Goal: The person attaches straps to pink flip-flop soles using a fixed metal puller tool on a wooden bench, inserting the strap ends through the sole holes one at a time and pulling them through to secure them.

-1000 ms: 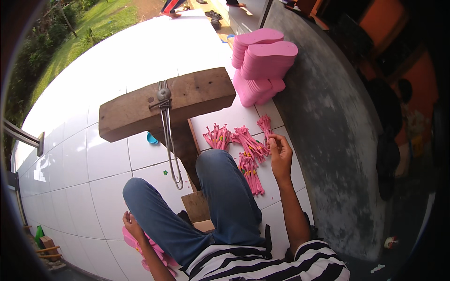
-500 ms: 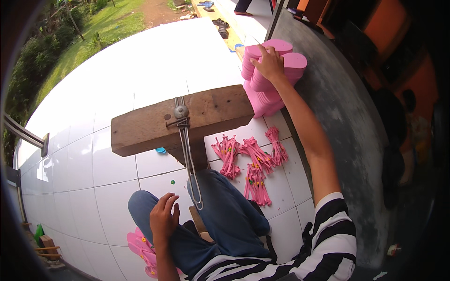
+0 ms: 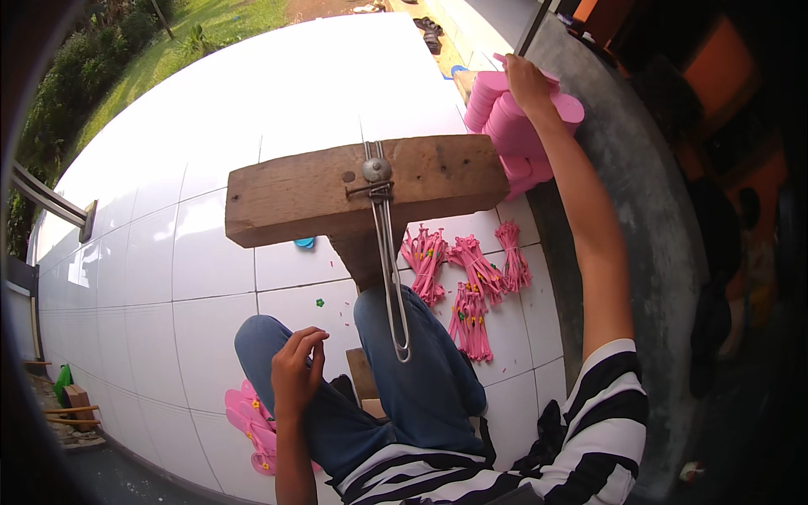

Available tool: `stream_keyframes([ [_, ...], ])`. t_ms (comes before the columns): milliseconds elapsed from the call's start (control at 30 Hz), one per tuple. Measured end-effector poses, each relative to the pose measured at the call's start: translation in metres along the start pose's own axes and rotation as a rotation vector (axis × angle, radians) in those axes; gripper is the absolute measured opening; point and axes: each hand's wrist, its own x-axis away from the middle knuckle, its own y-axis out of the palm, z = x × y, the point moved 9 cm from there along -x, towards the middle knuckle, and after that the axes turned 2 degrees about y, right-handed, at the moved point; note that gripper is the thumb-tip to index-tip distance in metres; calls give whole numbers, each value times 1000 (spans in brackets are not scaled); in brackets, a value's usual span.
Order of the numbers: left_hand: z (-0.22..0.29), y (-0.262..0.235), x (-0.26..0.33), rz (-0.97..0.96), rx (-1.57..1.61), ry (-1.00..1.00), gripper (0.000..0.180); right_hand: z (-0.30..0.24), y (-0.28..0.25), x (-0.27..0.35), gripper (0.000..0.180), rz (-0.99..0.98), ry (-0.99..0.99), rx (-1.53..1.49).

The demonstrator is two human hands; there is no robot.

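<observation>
My right hand (image 3: pixel 530 88) is at the top of the stacked pink sandal soles (image 3: pixel 509 122), pinching one pink sole (image 3: pixel 552 82) that sits slightly raised and tilted. Part of that sole is hidden behind my fingers. My left hand (image 3: pixel 298 364) hangs near my left knee, fingers loosely bent with a gap to the thumb and nothing visible in it. Before me stands a wooden block (image 3: pixel 295 189) on a post, with a long looped metal wire tool (image 3: pixel 396 311) fixed to it by a bolt and nails. Its looped end lies over my right thigh.
Bundles of pink sandal straps (image 3: pixel 471 324) lie on the white tiles right of the post. Finished pink flip-flops (image 3: pixel 250 412) with yellow flowers rest by my left leg. A blue lid-like piece (image 3: pixel 304 243) and a green flower (image 3: pixel 320 302) are on the floor. A grey wall (image 3: pixel 623 252) runs along the right.
My right hand has gone from resting on the stack to lifting a sole at its far end. My left fingers have curled slightly. The whole view has shifted a little.
</observation>
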Motion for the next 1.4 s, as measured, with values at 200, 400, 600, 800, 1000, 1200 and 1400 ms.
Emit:
stream_keyframes([
  [200,8,14,11,-47,562,-136,13,-65,-189,100,31,537,-193,-148],
  [400,136,-4,0,-257,1131,57,64,-164,-278,328,49,394,-345,-338],
  [600,182,-31,-21,-179,1286,12,105,-236,-293,470,35,131,-626,-883],
  [800,165,-51,-2,-106,588,294,66,-263,-276,470,25,-207,-669,-927],
  [1000,152,-56,-3,39,483,475,29,-232,-279,378,29,140,35,-1235],
  [1200,162,-64,-20,269,543,524,27,-252,-280,327,31,122,-172,-1138],
  [1400,173,-72,-33,338,527,682,26,-252,-284,303,30,190,-168,-1083],
])
